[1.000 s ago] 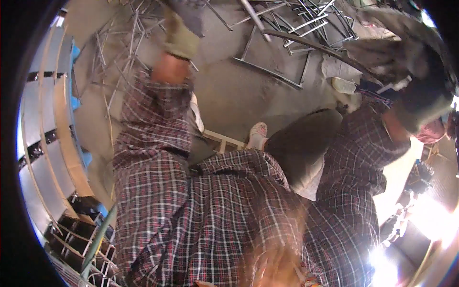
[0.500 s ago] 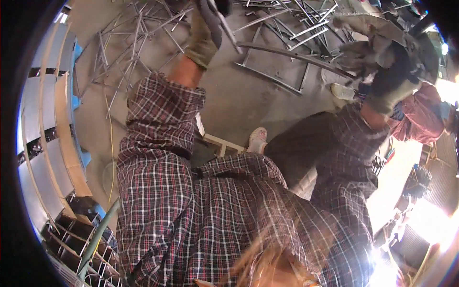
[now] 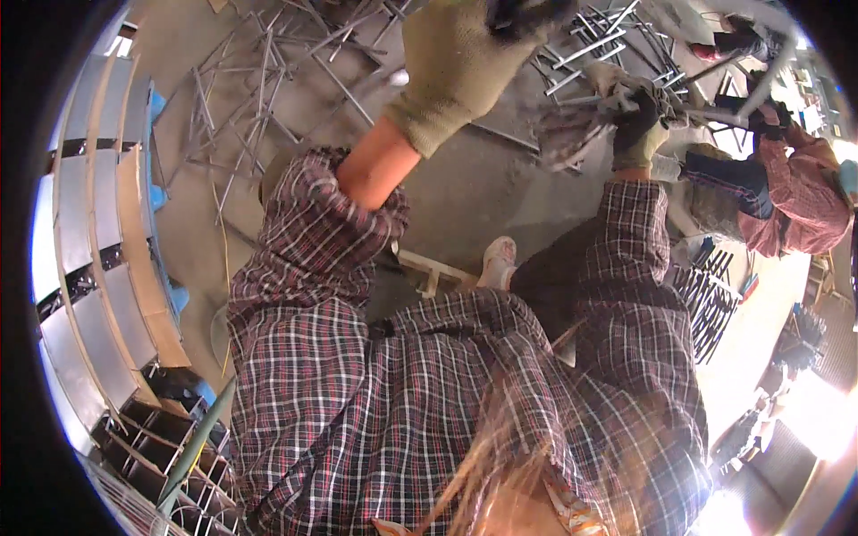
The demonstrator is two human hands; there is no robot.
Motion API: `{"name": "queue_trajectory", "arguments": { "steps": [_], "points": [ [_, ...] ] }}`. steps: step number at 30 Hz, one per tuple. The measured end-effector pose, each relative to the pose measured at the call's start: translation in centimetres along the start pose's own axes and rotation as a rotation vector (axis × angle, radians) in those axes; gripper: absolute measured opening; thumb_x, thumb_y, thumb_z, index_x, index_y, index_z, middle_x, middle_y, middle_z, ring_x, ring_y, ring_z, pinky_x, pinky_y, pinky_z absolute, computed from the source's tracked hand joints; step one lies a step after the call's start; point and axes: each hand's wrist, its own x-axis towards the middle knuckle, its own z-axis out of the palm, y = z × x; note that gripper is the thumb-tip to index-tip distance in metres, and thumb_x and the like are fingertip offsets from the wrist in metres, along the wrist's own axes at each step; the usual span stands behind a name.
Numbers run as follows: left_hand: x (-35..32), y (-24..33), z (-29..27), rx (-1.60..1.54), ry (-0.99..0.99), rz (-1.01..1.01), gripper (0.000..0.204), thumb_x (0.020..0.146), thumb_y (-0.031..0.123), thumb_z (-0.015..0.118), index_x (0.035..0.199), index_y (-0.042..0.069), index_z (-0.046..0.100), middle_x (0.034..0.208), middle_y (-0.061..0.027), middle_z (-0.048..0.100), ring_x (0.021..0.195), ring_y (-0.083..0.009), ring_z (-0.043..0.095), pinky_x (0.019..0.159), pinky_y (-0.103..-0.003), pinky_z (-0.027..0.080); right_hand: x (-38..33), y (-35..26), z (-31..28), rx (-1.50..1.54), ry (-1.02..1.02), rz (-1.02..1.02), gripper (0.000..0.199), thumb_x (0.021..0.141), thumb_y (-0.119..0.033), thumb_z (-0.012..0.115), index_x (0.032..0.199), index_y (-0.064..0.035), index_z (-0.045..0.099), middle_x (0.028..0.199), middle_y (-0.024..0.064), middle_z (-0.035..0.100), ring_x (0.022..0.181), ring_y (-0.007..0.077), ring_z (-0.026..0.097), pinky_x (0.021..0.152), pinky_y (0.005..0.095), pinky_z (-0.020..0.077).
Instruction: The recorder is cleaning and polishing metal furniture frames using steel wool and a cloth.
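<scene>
My left hand [image 3: 465, 71], in a beige work glove with dark fingers, is raised at the top centre. Its fingers look curled, but the upper edge cuts them off and anything in them is hidden. At the upper right, my right hand [image 3: 640, 134], in a similar glove, has its fingers bent round something grey. Blurred grey cloth-like material [image 3: 572, 136] lies beside that hand. From near the right fingers a grey metal tube [image 3: 710, 116] runs right, towards a co-worker's dark-gloved hand [image 3: 770, 116].
Thin metal frames [image 3: 255, 98] lie tangled on the floor at the upper left, with metal tubes [image 3: 585, 54] heaped upper right. Panels stand stacked [image 3: 94, 196] along the left. A co-worker in a reddish shirt [image 3: 795, 196] bends at the right, behind dark rods [image 3: 706, 308].
My left hand has moved right and come closer; my right hand has moved left and up. The long metal bar between them no longer shows there. The co-worker appears more fully at the right.
</scene>
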Motion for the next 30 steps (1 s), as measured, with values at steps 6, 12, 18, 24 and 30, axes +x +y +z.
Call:
{"name": "queue_trajectory", "arguments": {
  "steps": [6,12,18,24,30],
  "points": [
    [1.1,-0.7,-0.5,0.126,0.102,-0.115,0.034,0.092,0.034,0.063,0.075,0.005,0.063,0.060,-0.0026,0.057,0.052,-0.0104,0.049,0.049,-0.027,0.039,-1.3,-1.5,1.0,-0.278,-0.076,-0.268,0.029,0.090,-0.027,0.055,0.101,-0.0022,0.066,0.096,0.0051,0.063,0.081,0.0153,0.061,0.063,0.0297,0.0532],
    [1.7,-0.5,-1.9,-0.420,0.059,-0.220,0.024,0.092,0.025,0.063,0.084,0.002,0.064,0.067,0.0002,0.058,0.061,-0.0060,0.047,0.056,-0.025,0.039,-0.5,0.1,-0.1,-0.005,-0.034,-0.030,0.029,0.092,-0.025,0.053,0.107,-0.0027,0.065,0.101,0.0064,0.064,0.085,0.0159,0.061,0.065,0.0321,0.0527],
    [1.9,-5.4,-1.8,-0.828,0.160,0.096,0.026,0.092,0.026,0.062,0.094,0.001,0.066,0.076,0.0027,0.062,0.064,-0.0048,0.048,0.057,-0.021,0.037,-0.4,1.2,2.3,-0.073,-0.062,0.117,0.034,0.097,-0.019,0.047,0.127,-0.0050,0.052,0.110,0.0019,0.061,0.089,0.0167,0.062,0.068,0.0265,0.0517],
    [-1.8,-12.6,-3.2,-1.063,0.132,-0.365,0.034,0.098,0.020,0.052,0.128,0.001,0.051,0.107,-0.0015,0.059,0.085,-0.0083,0.054,0.070,-0.021,0.045,-0.9,-10.6,4.5,-0.079,-0.177,-0.243,0.037,0.094,-0.024,0.040,0.097,0.0042,0.064,0.089,0.0124,0.064,0.069,0.0161,0.060,0.059,0.0236,0.0464],
    [-2.0,-6.6,-3.2,-0.905,0.226,-0.794,0.037,0.091,0.032,0.053,0.114,0.004,0.059,0.093,-0.0084,0.066,0.088,-0.0228,0.063,0.084,-0.033,0.050,1.7,-16.8,4.4,-0.322,-0.005,-0.608,0.025,0.092,-0.011,0.047,0.098,0.0086,0.062,0.084,0.0175,0.067,0.064,0.0179,0.063,0.057,0.0257,0.0511]
  ]
}}
